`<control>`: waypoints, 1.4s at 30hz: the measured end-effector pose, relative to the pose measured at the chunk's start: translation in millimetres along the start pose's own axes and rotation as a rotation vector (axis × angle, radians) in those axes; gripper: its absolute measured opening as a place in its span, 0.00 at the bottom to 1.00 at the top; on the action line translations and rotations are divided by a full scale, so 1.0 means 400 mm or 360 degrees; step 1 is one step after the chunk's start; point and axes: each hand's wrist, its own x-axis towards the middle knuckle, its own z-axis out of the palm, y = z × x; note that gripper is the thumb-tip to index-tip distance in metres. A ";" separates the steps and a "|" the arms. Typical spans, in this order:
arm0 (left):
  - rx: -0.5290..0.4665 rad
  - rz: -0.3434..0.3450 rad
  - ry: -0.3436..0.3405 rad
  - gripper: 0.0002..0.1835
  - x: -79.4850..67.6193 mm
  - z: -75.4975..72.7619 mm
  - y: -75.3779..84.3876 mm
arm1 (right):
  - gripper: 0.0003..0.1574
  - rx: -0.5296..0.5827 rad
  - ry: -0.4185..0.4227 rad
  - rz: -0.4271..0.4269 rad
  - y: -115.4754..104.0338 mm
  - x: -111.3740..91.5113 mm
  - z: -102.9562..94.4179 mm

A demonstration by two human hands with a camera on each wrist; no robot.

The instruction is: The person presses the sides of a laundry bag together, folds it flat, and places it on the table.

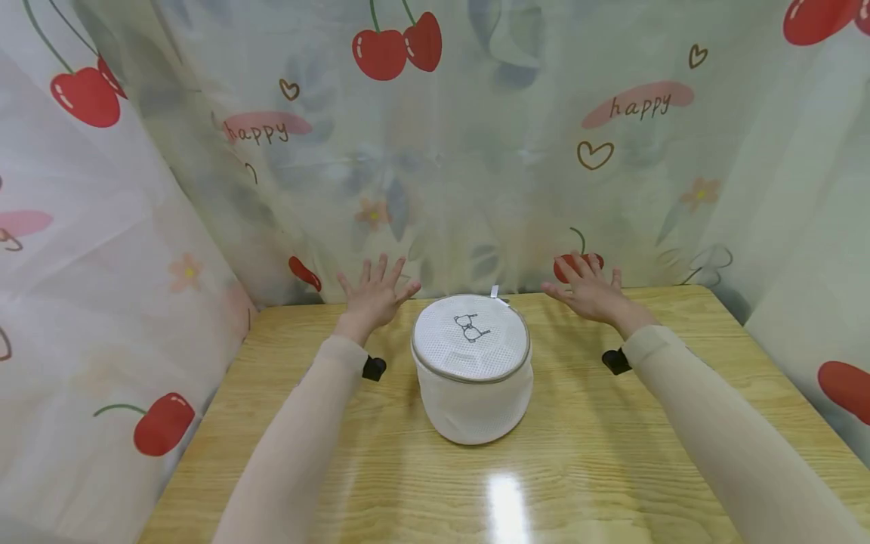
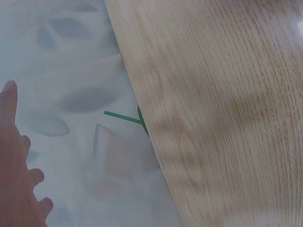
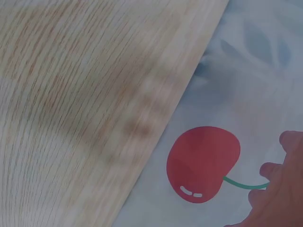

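A white round mesh laundry bag (image 1: 473, 404) stands upright on the wooden table, its lid closed by a zipper round the rim. A glasses-like line drawing marks the lid, and a white tab sticks up at the back. To the bag's left, my left hand (image 1: 372, 297) is held in the air with fingers spread, touching nothing. On the other side my right hand (image 1: 593, 293) is likewise raised with spread fingers and holds nothing. Each wrist view shows part of its hand at the outer edge, the left hand (image 2: 16, 161) and the right hand (image 3: 279, 189).
The wooden table (image 1: 435, 491) reaches back to a hanging curtain (image 1: 442, 166) printed with cherries, hearts and the word "happy". More of this cloth hangs at the left and right sides. A bright glare lies on the tabletop in front of the bag.
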 end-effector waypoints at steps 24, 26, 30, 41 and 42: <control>-0.0083 0.0094 -0.0002 0.41 -0.035 -0.004 -0.011 | 0.54 0.0067 -0.0015 -0.0185 -0.014 -0.028 0.006; -0.0110 0.0100 -0.0016 0.42 -0.037 -0.003 -0.013 | 0.54 0.0078 -0.0009 -0.0202 -0.010 -0.025 0.012; -0.0174 0.0104 -0.0041 0.41 -0.042 -0.003 -0.013 | 0.54 0.0099 0.0008 -0.0242 -0.007 -0.028 0.020; -0.0312 0.0118 -0.0105 0.41 -0.057 -0.011 -0.008 | 0.51 0.0117 -0.0018 -0.0288 -0.028 -0.048 0.004; -0.0317 0.0123 -0.0107 0.41 -0.059 -0.011 -0.007 | 0.51 0.0115 -0.0024 -0.0286 -0.029 -0.049 0.004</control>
